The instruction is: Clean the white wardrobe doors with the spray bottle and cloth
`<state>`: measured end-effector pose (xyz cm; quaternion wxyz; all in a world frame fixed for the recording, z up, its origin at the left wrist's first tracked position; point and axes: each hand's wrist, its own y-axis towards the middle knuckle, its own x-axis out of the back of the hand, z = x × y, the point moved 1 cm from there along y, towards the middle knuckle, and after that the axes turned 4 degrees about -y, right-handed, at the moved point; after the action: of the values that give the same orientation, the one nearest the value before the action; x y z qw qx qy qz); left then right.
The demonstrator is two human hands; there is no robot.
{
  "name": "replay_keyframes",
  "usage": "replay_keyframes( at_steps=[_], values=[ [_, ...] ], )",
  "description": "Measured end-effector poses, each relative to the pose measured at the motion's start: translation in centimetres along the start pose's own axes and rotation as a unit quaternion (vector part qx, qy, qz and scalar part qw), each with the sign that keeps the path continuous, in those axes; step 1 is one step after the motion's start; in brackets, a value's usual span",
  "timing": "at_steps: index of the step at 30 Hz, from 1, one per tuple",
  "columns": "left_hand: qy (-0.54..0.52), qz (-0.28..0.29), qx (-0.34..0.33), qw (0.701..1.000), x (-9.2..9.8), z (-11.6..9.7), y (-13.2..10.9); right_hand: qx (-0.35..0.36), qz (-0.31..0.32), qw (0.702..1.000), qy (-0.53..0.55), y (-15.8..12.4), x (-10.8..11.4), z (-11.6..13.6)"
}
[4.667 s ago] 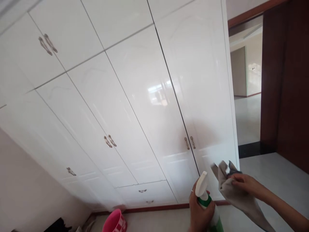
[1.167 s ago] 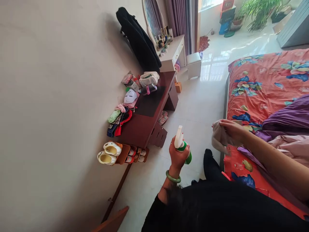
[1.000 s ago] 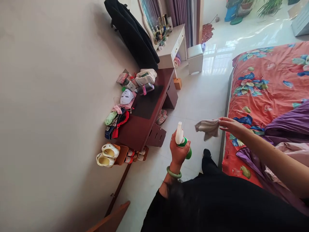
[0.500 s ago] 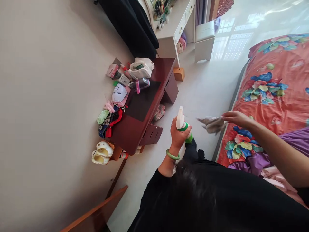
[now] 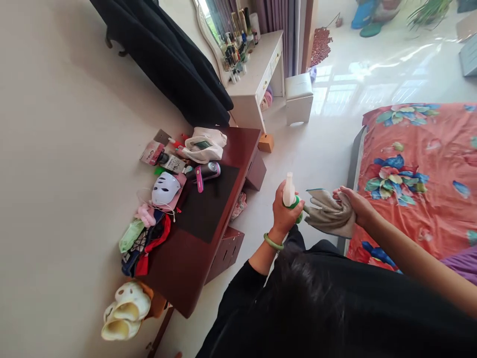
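My left hand (image 5: 285, 211), wearing a green bangle, grips a spray bottle (image 5: 289, 194) with a white trigger head and a green body, partly hidden by my fingers. My right hand (image 5: 352, 206) is shut on a crumpled grey-beige cloth (image 5: 328, 214). The cloth's near end lies just beside the bottle, almost touching it. Both hands are held up over the tiled floor, next to the edge of a bed. Part of my black sleeve and some dark hair cover the bottom of the view.
A dark red low table (image 5: 197, 253) holds a white mask, a hair dryer and a white bag, with clothes at its edge. White clogs (image 5: 122, 313) sit beyond it. A bed with a coral floral quilt (image 5: 410, 164) fills the right. A white dressing table (image 5: 257, 79) and stool stand farther off.
The view has swung from the white wardrobe to the bedroom and keeps tilting. My right hand has moved toward my left, and the cloth is now bunched beside the bottle.
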<state>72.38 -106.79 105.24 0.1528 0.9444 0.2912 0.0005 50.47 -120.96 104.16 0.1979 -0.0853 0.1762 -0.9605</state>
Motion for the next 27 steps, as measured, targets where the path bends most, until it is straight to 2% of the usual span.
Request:
replay_keyframes(
  at_steps=[2, 4, 6, 8, 10, 13, 15, 19, 23, 27],
  values=[
    [0.013, 0.025, -0.006, 1.0, -1.1, 0.0, 2.4, -0.001, -0.002, 1.0, -0.019, 1.2, -1.1, 0.9],
    [0.029, 0.044, -0.021, 0.998, -2.3, -0.1, 4.6, 0.03, 0.013, 0.997, -0.077, 2.4, -2.0, 2.0],
    [0.043, 0.054, -0.034, 0.997, -3.8, 0.0, 6.6, 0.107, 0.042, 0.98, -0.165, 3.7, -2.5, 3.1],
    [0.05, 0.05, -0.031, 0.997, -5.5, 0.2, 8.4, 0.197, 0.071, 0.947, -0.244, 5.3, -2.6, 3.9],
    [0.058, 0.042, -0.013, 0.997, -7.4, 0.6, 10.3, 0.252, 0.085, 0.923, -0.28, 7.4, -2.3, 4.6],
    [0.074, 0.048, 0.013, 0.996, -9.8, 1.3, 13.8, 0.275, 0.091, 0.905, -0.311, 11.0, -1.2, 6.1],
    [0.075, 0.066, 0.015, 0.995, -11.0, 1.7, 16.5, 0.286, 0.098, 0.897, -0.324, 13.5, 0.0, 7.9],
    [0.045, 0.114, -0.006, 0.992, -12.4, 2.2, 22.1, 0.316, 0.136, 0.879, -0.33, 18.1, 2.9, 13.7],
    [-0.042, 0.178, -0.009, 0.983, -14.0, 3.0, 26.8, 0.317, 0.194, 0.862, -0.344, 22.3, 5.4, 19.4],
    [-0.095, 0.148, 0.039, 0.984, -16.2, 4.5, 30.6, 0.303, 0.245, 0.855, -0.342, 26.9, 6.2, 23.1]
  ],
)
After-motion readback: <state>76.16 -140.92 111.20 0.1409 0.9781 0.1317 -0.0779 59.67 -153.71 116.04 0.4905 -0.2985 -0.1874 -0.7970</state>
